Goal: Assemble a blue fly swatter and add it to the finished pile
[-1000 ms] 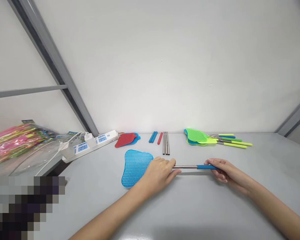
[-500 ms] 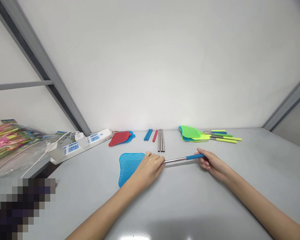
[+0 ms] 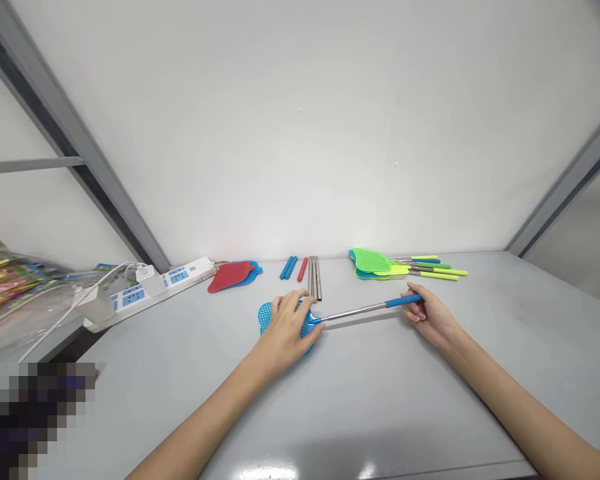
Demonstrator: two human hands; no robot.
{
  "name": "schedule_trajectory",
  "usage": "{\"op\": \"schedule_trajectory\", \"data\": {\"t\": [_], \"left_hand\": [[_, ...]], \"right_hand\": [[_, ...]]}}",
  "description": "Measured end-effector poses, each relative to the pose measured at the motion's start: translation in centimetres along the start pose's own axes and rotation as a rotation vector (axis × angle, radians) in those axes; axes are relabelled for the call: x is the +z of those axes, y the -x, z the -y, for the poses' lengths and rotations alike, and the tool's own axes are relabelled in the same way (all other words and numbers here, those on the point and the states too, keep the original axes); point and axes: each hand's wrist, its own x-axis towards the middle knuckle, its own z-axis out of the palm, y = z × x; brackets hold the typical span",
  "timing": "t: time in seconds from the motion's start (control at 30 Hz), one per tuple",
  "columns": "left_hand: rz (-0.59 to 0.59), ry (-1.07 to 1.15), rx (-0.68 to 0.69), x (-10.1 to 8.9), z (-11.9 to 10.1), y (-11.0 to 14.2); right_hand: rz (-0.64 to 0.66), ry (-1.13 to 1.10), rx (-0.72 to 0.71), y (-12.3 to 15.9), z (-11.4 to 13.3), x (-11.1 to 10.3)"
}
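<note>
A blue flyswatter (image 3: 265, 316) stretches between my two hands, its mesh head at the left. My right hand (image 3: 429, 316) is closed around the far end of its blue handle grip (image 3: 403, 301). Spread over the mesh head is my left hand (image 3: 287, 331), fingers apart, with the thumb by the neck. The silver rod (image 3: 355, 312) shows bare between the hands, slightly higher at the right end. Part of the head is hidden beneath my left hand.
Along the wall lie red and blue swatter heads (image 3: 229, 275), blue grips (image 3: 289, 267), a red grip (image 3: 303, 270), several metal rods (image 3: 315, 279) and a pile of swatters (image 3: 373, 261). A white power strip (image 3: 155, 290) and bagged colourful items (image 3: 10, 273) are at the left.
The blue flyswatter has shifted right with my right hand. My left hand has gone from gripping around its neck to lying over the mesh head. The view has also shifted slightly.
</note>
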Motion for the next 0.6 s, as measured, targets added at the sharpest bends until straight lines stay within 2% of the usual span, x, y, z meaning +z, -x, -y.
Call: {"op": "schedule_trajectory", "data": {"t": [0.13,0.23,0.33,0.4,0.43,0.5,0.6], "left_hand": [[-0.062,0.026,-0.080,0.0,-0.3,0.1],[-0.165,0.032,-0.182,0.1,-0.2,0.0],[-0.295,0.118,-0.367,0.3,0.4,-0.1],[-0.335,0.313,-0.533,0.2,0.8,-0.3],[-0.319,0.472,-0.620,0.1,0.9,-0.3],[-0.189,0.879,-0.749,-0.3,1.0,-0.4],[0.059,1.377,-0.802,-0.9,0.9,-0.4]], "right_hand": [[-0.050,0.020,-0.032,-0.1,0.2,-0.2],[-0.114,-0.017,-0.055,-0.4,0.3,-0.7],[-0.124,-0.041,-0.086,-0.6,0.3,-1.3],[-0.124,-0.037,-0.108,-0.7,0.3,-1.5],[-0.129,-0.038,-0.115,-0.7,0.3,-1.6],[-0.147,-0.054,-0.115,-0.7,0.3,-1.6],[-0.182,-0.090,-0.089,-0.7,0.5,-1.6]]}}
